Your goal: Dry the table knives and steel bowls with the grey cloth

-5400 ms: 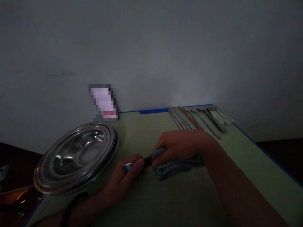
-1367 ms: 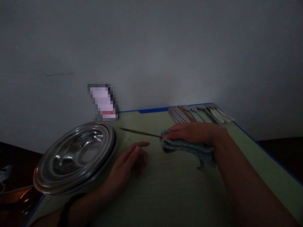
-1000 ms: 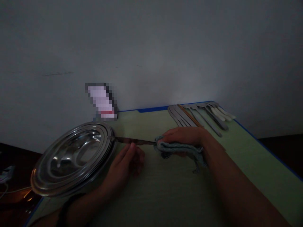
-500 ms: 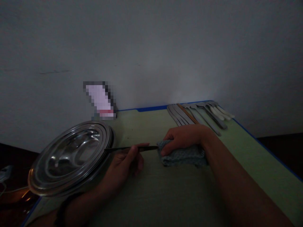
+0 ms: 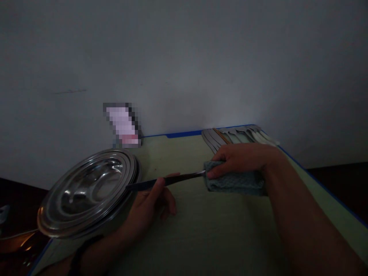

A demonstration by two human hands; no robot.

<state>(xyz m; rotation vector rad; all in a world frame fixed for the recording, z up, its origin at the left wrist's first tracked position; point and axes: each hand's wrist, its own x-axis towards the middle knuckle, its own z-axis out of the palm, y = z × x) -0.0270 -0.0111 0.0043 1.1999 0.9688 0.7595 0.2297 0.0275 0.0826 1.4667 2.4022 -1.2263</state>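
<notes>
My left hand (image 5: pixel 153 201) pinches a long piece of metal cutlery (image 5: pixel 181 177) between thumb and fingers. Its broad, flat handle end points left, over the rim of the metal plates (image 5: pixel 115 203). Toward the right the neck narrows and enters a folded grey-green cloth (image 5: pixel 235 182), which hides the other end, so I cannot tell whether it is a spoon or a fork. My right hand (image 5: pixel 241 161) is closed over the cloth, thumb on the near side, at the tip of the piece.
Several flat metal knives (image 5: pixel 211 140), a pair of brown sticks (image 5: pixel 220 136) and spoons and forks, some with white handles (image 5: pixel 263 138), lie along the back right of the blue-edged table (image 5: pixel 184 134). A blurred-out phone-like device (image 5: pixel 122 124) leans against the wall.
My right hand and the cloth have moved right and slightly up along the cutlery, baring more of its neck. My left hand keeps its hold; the piece is now tilted up to the right.
</notes>
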